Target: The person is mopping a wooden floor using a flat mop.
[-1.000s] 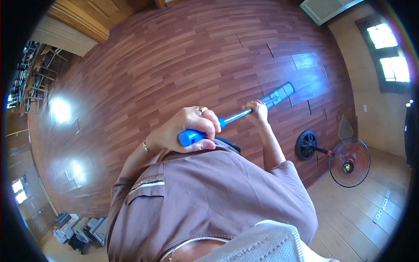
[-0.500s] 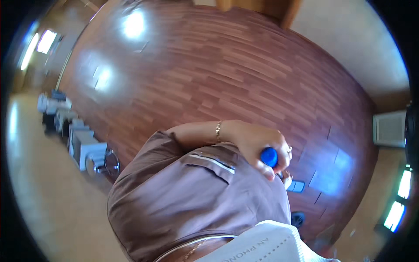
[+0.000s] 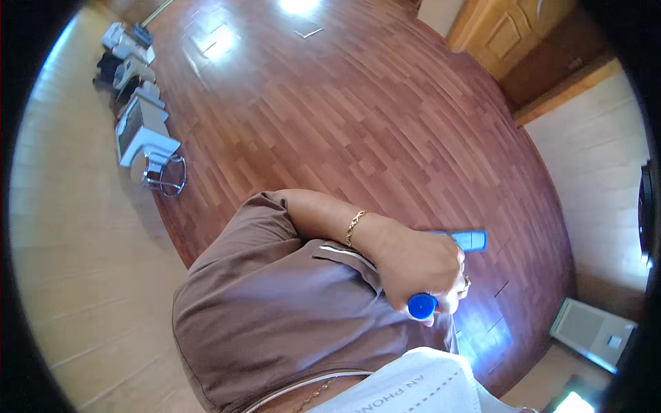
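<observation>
My left hand (image 3: pixel 421 265) reaches across my body, with a bracelet at the wrist and a ring on a finger. Its fingers are wrapped round a pole, seen end-on with a round blue cap (image 3: pixel 422 306) on top. Beyond the knuckles, a flat light-blue mop head (image 3: pixel 471 239) lies on the wood-pattern floor (image 3: pixel 344 131). Where pole and head join is hidden by the hand. My right hand does not show.
Along the left wall stand a white table (image 3: pixel 142 134), a stool with chrome legs (image 3: pixel 172 175) and several machines (image 3: pixel 131 69). A wooden door (image 3: pixel 509 38) is at the far right. A white box-shaped unit (image 3: pixel 595 334) stands by the right wall.
The view has turned, shifting the room in the picture. My left hand sits lower, and the mop head shows farther up. Fingers seen below the left hand earlier are out of sight.
</observation>
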`<state>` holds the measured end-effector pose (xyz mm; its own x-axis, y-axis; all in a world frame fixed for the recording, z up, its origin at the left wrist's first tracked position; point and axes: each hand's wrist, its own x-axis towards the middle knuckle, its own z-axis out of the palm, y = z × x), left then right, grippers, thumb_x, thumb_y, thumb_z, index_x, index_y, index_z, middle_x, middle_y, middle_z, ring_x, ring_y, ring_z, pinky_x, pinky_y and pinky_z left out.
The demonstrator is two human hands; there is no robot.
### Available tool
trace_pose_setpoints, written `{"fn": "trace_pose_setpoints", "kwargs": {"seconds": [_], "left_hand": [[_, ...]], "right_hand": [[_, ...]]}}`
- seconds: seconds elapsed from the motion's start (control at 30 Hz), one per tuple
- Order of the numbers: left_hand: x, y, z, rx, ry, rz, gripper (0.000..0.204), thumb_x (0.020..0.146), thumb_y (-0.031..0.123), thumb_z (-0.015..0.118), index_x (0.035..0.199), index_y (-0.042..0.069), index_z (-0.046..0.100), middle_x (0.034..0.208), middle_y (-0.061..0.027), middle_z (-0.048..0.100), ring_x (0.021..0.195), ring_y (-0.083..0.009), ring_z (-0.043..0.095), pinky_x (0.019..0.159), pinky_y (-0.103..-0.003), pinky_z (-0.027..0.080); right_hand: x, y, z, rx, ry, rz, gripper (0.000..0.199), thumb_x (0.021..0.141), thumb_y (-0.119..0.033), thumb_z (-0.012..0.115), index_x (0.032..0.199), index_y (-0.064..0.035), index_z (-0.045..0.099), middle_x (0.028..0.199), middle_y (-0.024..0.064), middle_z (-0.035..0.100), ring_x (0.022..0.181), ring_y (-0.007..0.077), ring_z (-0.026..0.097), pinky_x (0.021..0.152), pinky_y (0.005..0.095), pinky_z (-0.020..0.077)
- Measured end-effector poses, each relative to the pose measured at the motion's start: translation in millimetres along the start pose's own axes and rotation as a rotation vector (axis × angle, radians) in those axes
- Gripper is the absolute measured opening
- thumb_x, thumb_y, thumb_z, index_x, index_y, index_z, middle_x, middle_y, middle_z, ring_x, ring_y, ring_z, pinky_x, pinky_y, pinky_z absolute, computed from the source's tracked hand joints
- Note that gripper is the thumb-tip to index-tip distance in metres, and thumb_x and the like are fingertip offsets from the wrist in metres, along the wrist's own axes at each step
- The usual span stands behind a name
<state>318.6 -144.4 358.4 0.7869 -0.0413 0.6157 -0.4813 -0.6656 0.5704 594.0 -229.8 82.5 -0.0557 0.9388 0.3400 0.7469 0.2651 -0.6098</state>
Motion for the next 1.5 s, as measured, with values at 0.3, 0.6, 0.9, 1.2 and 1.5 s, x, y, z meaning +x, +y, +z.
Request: {"fn": "trace_pose_setpoints", "kwargs": {"seconds": [0.3, 0.6, 0.9, 1.2, 1.5], "left_hand": [[3, -2, 2, 0.248, 0.062, -0.079, 0.026, 0.055, 0.027, 0.069, 0.065, 0.006, 0.056, 0.069, -0.0124, 0.059, 0.067, -0.0335, 0.061, 0.059, -0.047, 0.047], [16, -117, 38, 0.360, 0.321, -0.178, 0.023, 0.053, 0.024, 0.072, 0.062, 0.012, 0.054, 0.069, -0.0043, 0.056, 0.077, -0.0295, 0.056, 0.069, -0.043, 0.041], [-42, -268, 118, 0.098, 0.159, -0.597, 0.026, 0.064, 0.033, 0.076, 0.083, 0.020, 0.063, 0.079, 0.0026, 0.060, 0.090, -0.0223, 0.059, 0.079, -0.047, 0.040], [-37, -326, 119, 0.400, 0.083, -0.697, 0.012, 0.070, 0.030, 0.067, 0.076, 0.020, 0.061, 0.082, 0.0025, 0.062, 0.092, -0.0198, 0.060, 0.082, -0.045, 0.038], [-123, -327, 53, 0.480, 0.302, -0.949, 0.016, 0.066, 0.016, 0.067, 0.080, 0.021, 0.062, 0.086, 0.0024, 0.062, 0.096, -0.0200, 0.059, 0.081, -0.044, 0.040]], "right_hand": [[69, -47, -36, 0.262, 0.066, 0.073, 0.020, 0.082, -0.023, 0.069, 0.086, -0.0061, 0.058, 0.078, 0.0128, 0.064, 0.073, 0.0277, 0.062, 0.070, 0.0426, 0.0485], [77, -186, -138, 0.511, 0.553, -0.208, 0.022, 0.088, -0.024, 0.063, 0.096, -0.0055, 0.057, 0.083, 0.0145, 0.066, 0.077, 0.0283, 0.065, 0.077, 0.0459, 0.0500], [83, -215, -156, 0.050, 0.073, -0.508, 0.032, 0.097, -0.030, 0.050, 0.073, -0.0092, 0.046, 0.072, 0.0080, 0.056, 0.074, 0.0289, 0.064, 0.077, 0.0477, 0.0468], [89, -203, -135, 0.133, 0.232, -0.394, 0.034, 0.099, -0.029, 0.047, 0.075, -0.0049, 0.046, 0.072, 0.0105, 0.057, 0.076, 0.0339, 0.062, 0.075, 0.0487, 0.0505], [135, -201, -75, 0.208, 0.034, -0.417, 0.024, 0.096, -0.027, 0.054, 0.086, -0.0061, 0.048, 0.079, 0.0118, 0.062, 0.082, 0.0363, 0.065, 0.078, 0.0471, 0.0527]]}}
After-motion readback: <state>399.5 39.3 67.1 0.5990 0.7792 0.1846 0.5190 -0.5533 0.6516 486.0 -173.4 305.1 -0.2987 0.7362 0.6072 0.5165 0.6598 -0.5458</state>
